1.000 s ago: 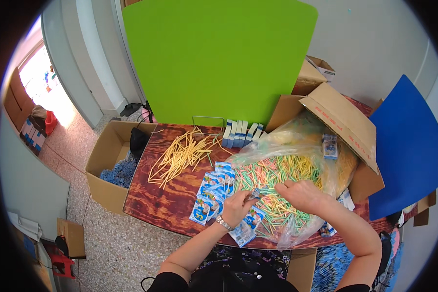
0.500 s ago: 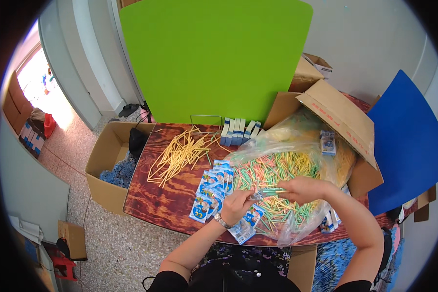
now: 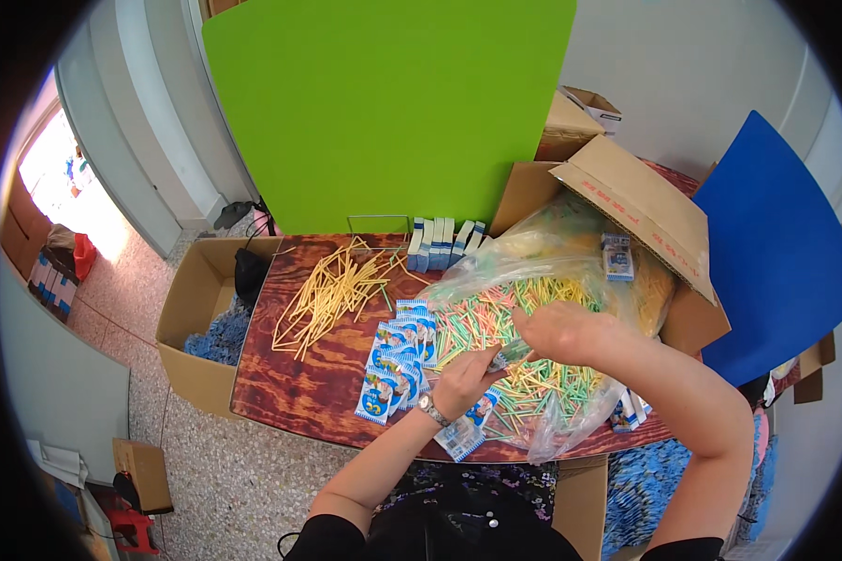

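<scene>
Clear plastic bag of green, yellow and pink sticks [image 3: 533, 327] lies open on the dark wooden table [image 3: 290, 393]. Left hand [image 3: 463, 374] and right hand [image 3: 557, 332] both pinch a small clear packet [image 3: 507, 356], grip closed, just beside the blue-and-white packets [image 3: 398, 360] fanned within reach.

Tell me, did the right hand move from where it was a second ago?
Yes. The right hand slid left across the clear bag of coloured sticks, away from the open cardboard box, closer to the left hand.
</scene>
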A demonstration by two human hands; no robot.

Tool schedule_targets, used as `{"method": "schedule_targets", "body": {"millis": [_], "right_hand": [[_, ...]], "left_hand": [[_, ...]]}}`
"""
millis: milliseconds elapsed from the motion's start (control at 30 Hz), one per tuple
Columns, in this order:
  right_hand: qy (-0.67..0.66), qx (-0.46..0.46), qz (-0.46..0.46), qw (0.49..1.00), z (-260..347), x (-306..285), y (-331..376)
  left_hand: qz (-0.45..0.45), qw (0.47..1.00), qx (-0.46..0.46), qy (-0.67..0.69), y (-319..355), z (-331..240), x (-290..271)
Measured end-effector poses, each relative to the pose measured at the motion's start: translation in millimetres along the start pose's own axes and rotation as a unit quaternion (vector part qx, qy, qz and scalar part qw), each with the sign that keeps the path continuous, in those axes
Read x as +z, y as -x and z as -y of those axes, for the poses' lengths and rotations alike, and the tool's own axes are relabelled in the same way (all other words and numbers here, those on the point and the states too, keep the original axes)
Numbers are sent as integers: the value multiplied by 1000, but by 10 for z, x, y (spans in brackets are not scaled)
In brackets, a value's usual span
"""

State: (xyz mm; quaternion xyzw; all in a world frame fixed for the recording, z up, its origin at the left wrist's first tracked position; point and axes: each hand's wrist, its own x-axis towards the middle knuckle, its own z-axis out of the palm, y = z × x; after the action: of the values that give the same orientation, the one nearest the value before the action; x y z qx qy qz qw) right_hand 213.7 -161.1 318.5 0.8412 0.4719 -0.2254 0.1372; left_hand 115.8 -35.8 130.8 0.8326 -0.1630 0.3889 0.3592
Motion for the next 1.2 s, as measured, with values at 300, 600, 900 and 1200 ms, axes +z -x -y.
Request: {"method": "schedule_targets", "body": {"millis": [300,600,900,1200], "right_hand": [[20,-42,-37,998,-278,41,-33],[78,-66,-64,993,-400,80,-70],[39,-72,-110,991,-483,19,-7],[-117,-128,-357,918,-764,204,172]], "left_hand": [[12,997,-53,56,-78,18,214],[0,995,-67,68,-155,116,464],[20,991,-94,97,-251,175,550],[12,987,-123,102,-340,199,523]]}}
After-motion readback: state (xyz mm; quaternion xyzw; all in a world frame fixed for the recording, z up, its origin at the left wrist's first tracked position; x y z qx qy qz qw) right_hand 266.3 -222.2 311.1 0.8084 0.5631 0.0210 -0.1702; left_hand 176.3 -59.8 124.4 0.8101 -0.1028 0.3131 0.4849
